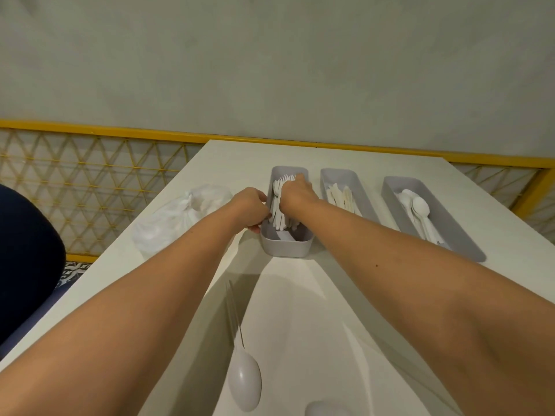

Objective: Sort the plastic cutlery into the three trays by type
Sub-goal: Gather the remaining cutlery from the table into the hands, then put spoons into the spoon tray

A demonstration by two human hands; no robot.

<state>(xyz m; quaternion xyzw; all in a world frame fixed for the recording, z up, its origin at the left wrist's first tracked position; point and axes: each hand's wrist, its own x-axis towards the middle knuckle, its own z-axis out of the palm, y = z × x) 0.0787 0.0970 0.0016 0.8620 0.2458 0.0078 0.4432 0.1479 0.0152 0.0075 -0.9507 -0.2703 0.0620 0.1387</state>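
I note three grey trays side by side: left tray (285,248) holds bunched white forks (280,216), middle tray (338,176) knives (342,197), right tray (394,184) spoons (420,213). One loose spoon (244,382) lies on the near tabletop (300,295).

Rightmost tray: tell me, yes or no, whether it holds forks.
No, the rightmost tray holds white spoons; the forks sit in the leftmost tray.

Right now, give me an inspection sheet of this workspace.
Surface: white table.
Job's things: left tray holds forks, middle tray knives, right tray spoons; loose spoon lies near the front.
Clutter: white plastic bag left of the trays.
Hands: right hand grips the forks; left hand curled at the left tray's wall, hold unclear.
Cables: nothing seen.
Surroundings: grey wall, yellow lattice railing, dark blue seat.
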